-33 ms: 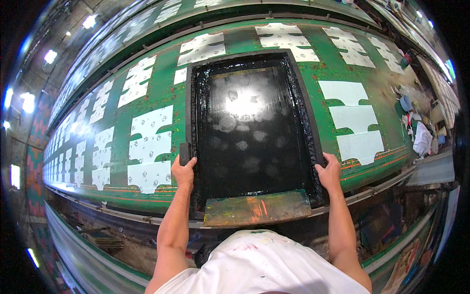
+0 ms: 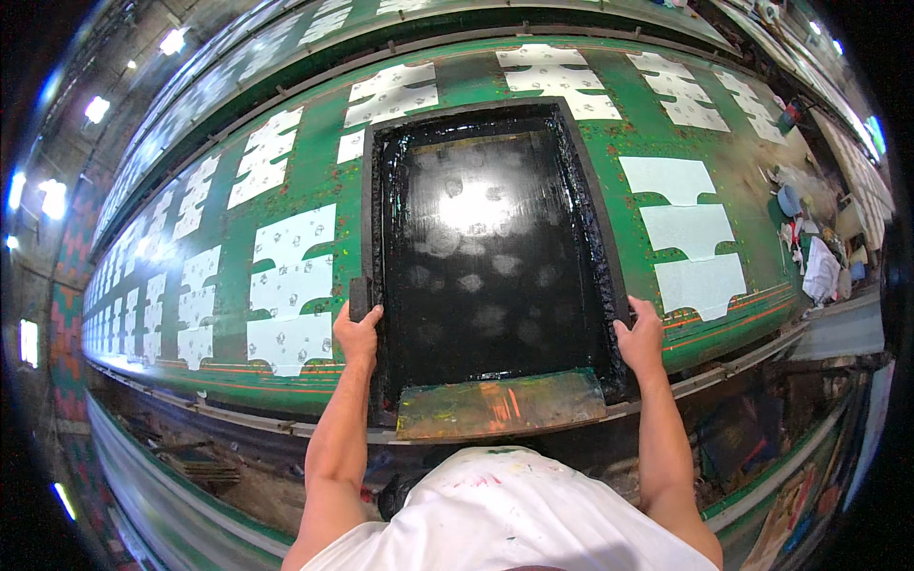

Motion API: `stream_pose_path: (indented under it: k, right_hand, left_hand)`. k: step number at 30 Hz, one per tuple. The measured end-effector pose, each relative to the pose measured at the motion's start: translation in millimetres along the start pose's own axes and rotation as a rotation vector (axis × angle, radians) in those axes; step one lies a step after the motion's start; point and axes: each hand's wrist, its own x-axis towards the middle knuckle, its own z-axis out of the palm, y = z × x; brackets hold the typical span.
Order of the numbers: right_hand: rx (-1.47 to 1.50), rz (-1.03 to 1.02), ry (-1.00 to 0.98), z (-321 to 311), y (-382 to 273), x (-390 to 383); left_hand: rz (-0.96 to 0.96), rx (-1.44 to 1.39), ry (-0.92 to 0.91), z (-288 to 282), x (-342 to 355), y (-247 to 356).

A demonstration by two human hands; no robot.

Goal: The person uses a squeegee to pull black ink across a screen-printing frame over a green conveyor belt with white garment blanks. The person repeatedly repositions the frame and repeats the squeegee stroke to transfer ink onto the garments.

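A large screen-printing frame (image 2: 587,190) with a glossy black mesh (image 2: 476,305) lies on a long green table (image 2: 609,143) in front of me. My left hand (image 2: 358,331) is closed on its left side, beside a short dark block (image 2: 359,299) fixed to the edge. Opposite it, my right hand (image 2: 640,331) grips the right side, with the thumb towards the mesh. Across the near end rests a flat, paint-stained board (image 2: 500,403), probably a squeegee. Wet black ink shines along the inner edges. What lies beneath the frame is hidden.
Left of the frame, white cut fabric pieces (image 2: 293,285) carry small dark prints; plain pale pieces (image 2: 687,238) lie to the right. More printed pieces (image 2: 557,76) line the far side. A rail (image 2: 705,383) borders the near edge. Cloths and containers (image 2: 821,271) crowd the right end.
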Motion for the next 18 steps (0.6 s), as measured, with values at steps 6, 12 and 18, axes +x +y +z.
stream_pose_path:
  k: [6, 12, 18]
  right_hand:
    - [0.078, -0.549, -0.435, -21.3, -84.4, -77.6]
    - [-0.15, -0.812, -0.43, -1.5, -143.0, -127.8]
    - [-0.165, -0.767, -0.319, 19.1, -179.5, -127.1]
  left_hand:
    - [-0.01, 0.027, -0.008, 4.4, 4.3, -11.9]
    - [0.002, 0.202, -0.218, -17.5, 24.5, -13.9]
    - [0.222, 0.493, -0.254, -3.4, 104.1, -8.2]
